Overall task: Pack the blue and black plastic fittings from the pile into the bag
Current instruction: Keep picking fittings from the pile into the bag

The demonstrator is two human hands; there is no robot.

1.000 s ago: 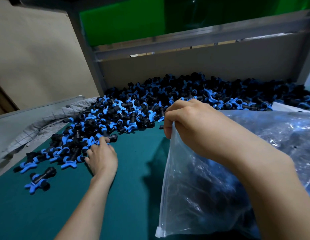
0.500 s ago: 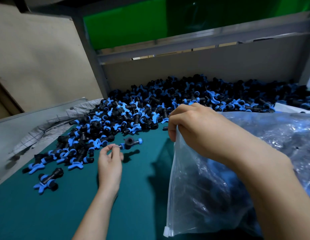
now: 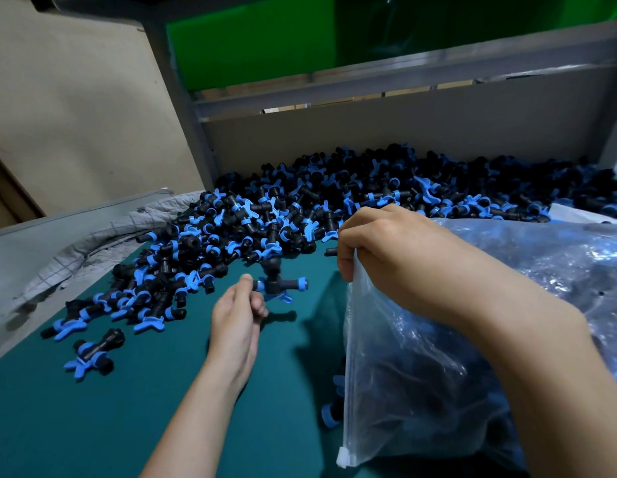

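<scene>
One view only, from the head camera.

Places the step in hand as carrying a single piece to the bag. Finds the left hand (image 3: pixel 236 315) near centre, thumb and fingertips pinching one blue and black fitting (image 3: pixel 277 283) by its end, lifted clear of the green mat (image 3: pixel 93 426) with a shadow beneath. Finds the right hand (image 3: pixel 386 250) just to the right, fingers curled over and gripping the top edge of the clear bag (image 3: pixel 421 391), held upright. Cannot tell how wide the mouth gapes, hidden behind that hand. Notes the bag already well filled with dark fittings. Locates the pile (image 3: pixel 334 201) along the far side against the backboard, thinning toward the near left. Judges the task far from complete, given so large a pile.

Calls next for a short carry rightward and upward to the edge under the right hand, then release inside, with the mouth kept parted.

Records round about:
- a grey checked cloth (image 3: pixel 103 236) at far left
- one stray fitting (image 3: pixel 93 351) alone at near left
- another fitting (image 3: pixel 331 412) outside the bag, against its near left side
- a white zip end (image 3: pixel 342 457) at the near corner
- a green panel (image 3: pixel 248 43) above

Observes nothing between held fitting and bag.
</scene>
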